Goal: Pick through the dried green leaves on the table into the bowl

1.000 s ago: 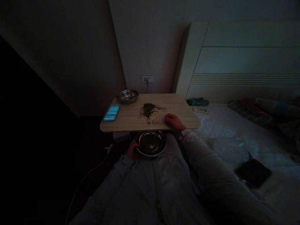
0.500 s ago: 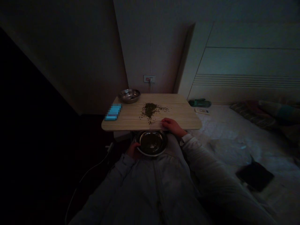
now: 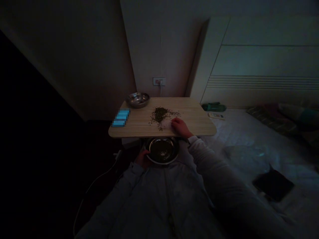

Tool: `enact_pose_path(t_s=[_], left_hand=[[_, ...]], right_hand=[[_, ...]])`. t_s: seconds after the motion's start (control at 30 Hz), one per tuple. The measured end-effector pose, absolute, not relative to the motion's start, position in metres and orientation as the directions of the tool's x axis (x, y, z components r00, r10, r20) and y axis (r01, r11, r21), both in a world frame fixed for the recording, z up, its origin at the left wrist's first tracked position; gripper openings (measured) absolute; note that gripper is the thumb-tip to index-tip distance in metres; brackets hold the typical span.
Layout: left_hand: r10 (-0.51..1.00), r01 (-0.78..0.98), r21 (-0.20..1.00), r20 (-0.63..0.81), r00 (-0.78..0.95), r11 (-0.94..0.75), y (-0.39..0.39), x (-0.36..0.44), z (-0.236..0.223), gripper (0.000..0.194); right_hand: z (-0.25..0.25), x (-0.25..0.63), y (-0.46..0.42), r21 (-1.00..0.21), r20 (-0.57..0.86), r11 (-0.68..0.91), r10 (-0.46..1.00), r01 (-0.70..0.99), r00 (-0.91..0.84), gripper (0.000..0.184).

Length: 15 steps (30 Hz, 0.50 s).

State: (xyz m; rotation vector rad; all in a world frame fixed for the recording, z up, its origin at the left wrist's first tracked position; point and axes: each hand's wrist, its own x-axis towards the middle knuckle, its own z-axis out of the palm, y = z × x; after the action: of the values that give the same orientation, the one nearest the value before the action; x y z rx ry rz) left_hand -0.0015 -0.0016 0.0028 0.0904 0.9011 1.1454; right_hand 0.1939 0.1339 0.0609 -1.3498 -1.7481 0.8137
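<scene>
My left hand (image 3: 144, 158) grips the left rim of a metal bowl (image 3: 171, 156), which rests at my lap just below the table edge. Dark small grains cover much of the bowl's inside. Over the front of the wooden table (image 3: 196, 124), my right hand (image 3: 179, 126) is closed, pinching a thin, see-through piece of plastic (image 3: 164, 124). Its exact kind is too dim to make out. The plastic lies at the near side of a loose heap of small green-brown grains (image 3: 160, 114), with stray grains scattered to the right.
A second metal bowl (image 3: 138, 100) stands at the table's back left, behind a blurred-out phone-like screen (image 3: 121, 118). On the bed at right lie a green bottle (image 3: 214, 107), a remote (image 3: 216, 116) and a dark flat object (image 3: 273, 185). A white cable (image 3: 96, 181) hangs at left.
My right hand has moved a little away from me across the table with the plastic piece, nearer the heap. My left hand keeps its hold on the bowl.
</scene>
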Motion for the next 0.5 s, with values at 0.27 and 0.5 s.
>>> enact_pose_path(t_s=[0.27, 0.5], left_hand=[[0.790, -0.722, 0.496, -0.603, 0.114, 0.482, -0.001, -0.001, 0.005, 0.041], [0.792, -0.724, 0.490, -0.597, 0.128, 0.486, 0.000, -0.003, 0.002, 0.046]], right_hand=[[0.072, 0.185, 0.119, -0.815, 0.139, 0.206, 0.977, 0.542, -0.162, 0.014], [0.069, 0.186, 0.121, -0.824, 0.143, 0.204, 0.978, 0.529, -0.153, 0.013]])
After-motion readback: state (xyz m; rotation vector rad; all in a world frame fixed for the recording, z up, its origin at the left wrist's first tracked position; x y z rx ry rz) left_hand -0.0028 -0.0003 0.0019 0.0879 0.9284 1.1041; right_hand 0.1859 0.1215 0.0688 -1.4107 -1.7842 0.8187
